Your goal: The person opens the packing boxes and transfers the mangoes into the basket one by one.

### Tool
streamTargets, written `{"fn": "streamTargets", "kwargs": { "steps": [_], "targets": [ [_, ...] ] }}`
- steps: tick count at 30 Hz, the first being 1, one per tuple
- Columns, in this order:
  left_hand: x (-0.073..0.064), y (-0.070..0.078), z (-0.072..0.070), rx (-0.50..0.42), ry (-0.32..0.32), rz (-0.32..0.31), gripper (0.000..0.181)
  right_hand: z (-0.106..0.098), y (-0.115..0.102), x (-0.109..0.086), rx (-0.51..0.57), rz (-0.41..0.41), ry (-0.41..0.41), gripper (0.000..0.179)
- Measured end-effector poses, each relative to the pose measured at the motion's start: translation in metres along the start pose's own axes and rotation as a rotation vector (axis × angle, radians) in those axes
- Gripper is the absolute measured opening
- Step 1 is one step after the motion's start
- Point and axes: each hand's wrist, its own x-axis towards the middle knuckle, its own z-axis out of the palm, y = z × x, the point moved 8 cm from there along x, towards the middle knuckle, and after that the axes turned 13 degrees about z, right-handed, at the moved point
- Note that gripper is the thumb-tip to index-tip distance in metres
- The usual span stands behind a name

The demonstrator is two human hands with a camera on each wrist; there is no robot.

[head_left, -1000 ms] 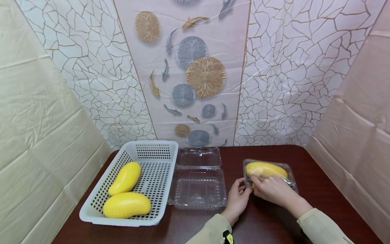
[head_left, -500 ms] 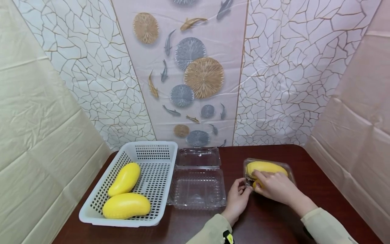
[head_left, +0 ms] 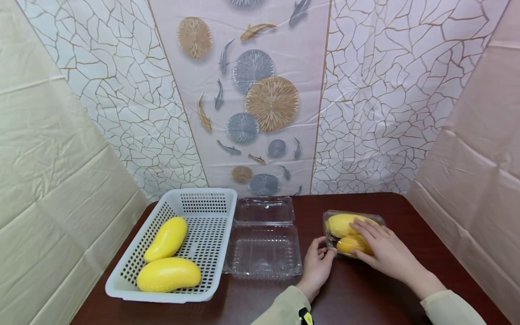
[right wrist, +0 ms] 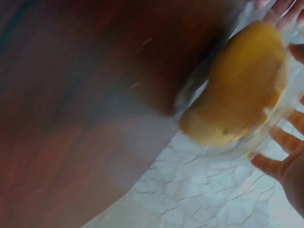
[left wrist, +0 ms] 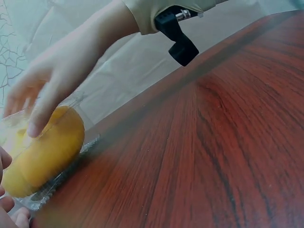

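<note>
A clear plastic clamshell box [head_left: 332, 242] holds two yellow mangoes, a back one [head_left: 340, 224] and a front one [head_left: 350, 244]; its lid lies over them. At the box's near left corner, my left hand [head_left: 315, 270] pinches the edge between thumb and curled fingers. My right hand [head_left: 391, 253] lies over the right part of the lid with fingers spread and nearly straight, hiding that end. The left wrist view shows the right hand [left wrist: 57, 76] reaching down onto the lid above a mango [left wrist: 54, 147]. The right wrist view is blurred.
An open, unfilled clear clamshell [head_left: 264, 250] lies left of my hands, its lid folded back. Beside it stands a white perforated basket [head_left: 221, 271] with two mangoes [head_left: 167, 239]. The dark red wooden table [head_left: 357, 298] meets a patterned cloth backdrop [head_left: 369, 113].
My right hand has moved from the box's front left part to its right, fingers spreading flatter over the lid. The front mango now shows more fully. My left hand stays at the corner.
</note>
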Motion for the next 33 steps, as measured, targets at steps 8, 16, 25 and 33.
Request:
{"fn": "streamTargets", "kwargs": {
  "steps": [8,16,25,33],
  "targets": [
    [0.000,0.000,0.002,0.003,-0.002,0.000,0.031,0.008,0.048,-0.011,0.141,0.299,-0.246,0.095],
    [0.001,-0.002,0.001,0.010,-0.002,-0.001,0.031,0.012,0.068,-0.020,0.173,0.387,-0.339,0.107],
    [0.000,-0.002,0.000,0.021,0.011,-0.031,0.032,0.003,0.068,-0.019,0.153,0.316,-0.249,0.097],
    [0.000,-0.003,-0.001,0.020,-0.002,-0.049,0.036,-0.002,0.063,-0.020,0.133,0.290,-0.254,0.094]
  ]
}}
